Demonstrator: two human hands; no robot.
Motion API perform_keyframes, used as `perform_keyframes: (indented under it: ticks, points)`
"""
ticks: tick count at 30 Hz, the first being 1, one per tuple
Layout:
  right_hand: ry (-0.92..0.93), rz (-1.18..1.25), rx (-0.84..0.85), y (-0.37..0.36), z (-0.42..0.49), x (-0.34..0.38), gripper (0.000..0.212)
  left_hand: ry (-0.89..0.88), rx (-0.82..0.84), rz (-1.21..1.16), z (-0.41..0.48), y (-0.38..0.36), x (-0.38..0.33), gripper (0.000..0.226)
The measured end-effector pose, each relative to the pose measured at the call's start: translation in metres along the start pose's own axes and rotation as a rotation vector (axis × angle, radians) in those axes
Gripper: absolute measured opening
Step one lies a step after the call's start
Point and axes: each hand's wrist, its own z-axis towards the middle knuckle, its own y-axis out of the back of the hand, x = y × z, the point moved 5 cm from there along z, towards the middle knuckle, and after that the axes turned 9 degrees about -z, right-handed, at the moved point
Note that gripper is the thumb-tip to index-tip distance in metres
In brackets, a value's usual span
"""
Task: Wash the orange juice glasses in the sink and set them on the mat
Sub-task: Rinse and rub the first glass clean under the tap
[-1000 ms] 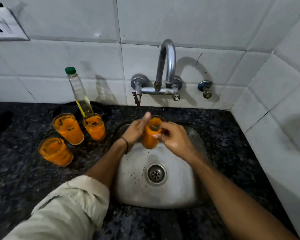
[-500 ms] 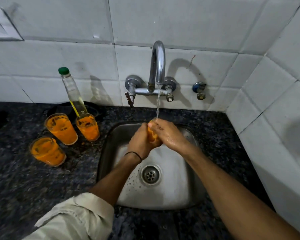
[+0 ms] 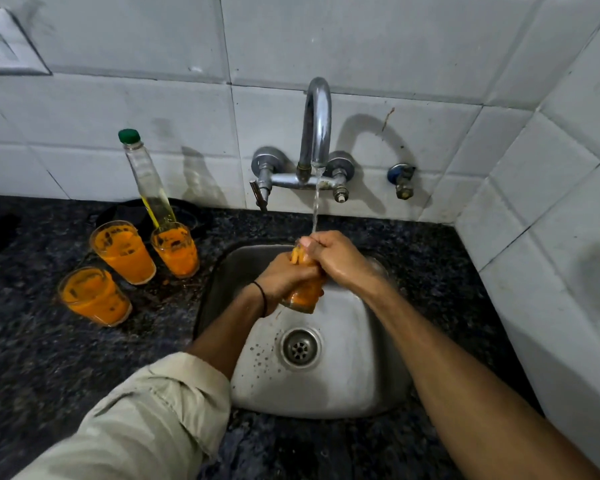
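Glass [image 3: 303, 294] under tap stream [image 3: 315, 209], over sink [image 3: 343, 375]: left hand [image 3: 284, 277] wraps its body, right hand [image 3: 340, 259] curls over rim. Advice: mouth into stream, firm grip; wet glass likely slips.

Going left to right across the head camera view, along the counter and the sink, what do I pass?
front juice glass → back-left juice glass → back-right juice glass → left hand → held glass → right hand → blue wall valve

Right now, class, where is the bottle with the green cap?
In the head view, the bottle stands on the counter left of the tap, just behind the rightmost orange glass.
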Motion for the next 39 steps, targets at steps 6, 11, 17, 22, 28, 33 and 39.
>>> perform_keyframes:
  ticks: [6, 11, 17, 22, 28, 33, 39]
  points:
    - [-0.053, -0.279, -0.233, 0.006, 0.008, 0.008, 0.039, -0.218, -0.456, 0.466, -0.006, -0.024, -0.017, 0.040]
    - [0.139, 0.050, -0.010, 0.021, 0.001, 0.006, 0.038, 0.034, 0.121, -0.221, 0.006, 0.000, 0.007, 0.038]
    - [-0.079, -0.237, -0.085, 0.001, 0.015, 0.013, 0.036, -0.197, -0.540, 0.529, -0.007, -0.011, -0.013, 0.056]
    - [0.029, -0.275, -0.003, 0.008, 0.009, 0.022, 0.030, -0.126, -0.207, 0.032, 0.001, -0.006, 0.001, 0.049]
    - [0.014, -0.041, 0.090, 0.014, 0.008, 0.016, 0.029, -0.170, -0.298, 0.244, 0.001, 0.003, -0.012, 0.044]
    - [-0.089, -0.302, -0.073, 0.009, 0.019, 0.021, 0.031, -0.320, -0.450, 0.349, 0.000, -0.012, -0.015, 0.039]
    - [0.132, -0.317, 0.116, 0.014, 0.009, 0.018, 0.018, -0.151, -0.089, -0.026, 0.007, 0.009, -0.005, 0.039]
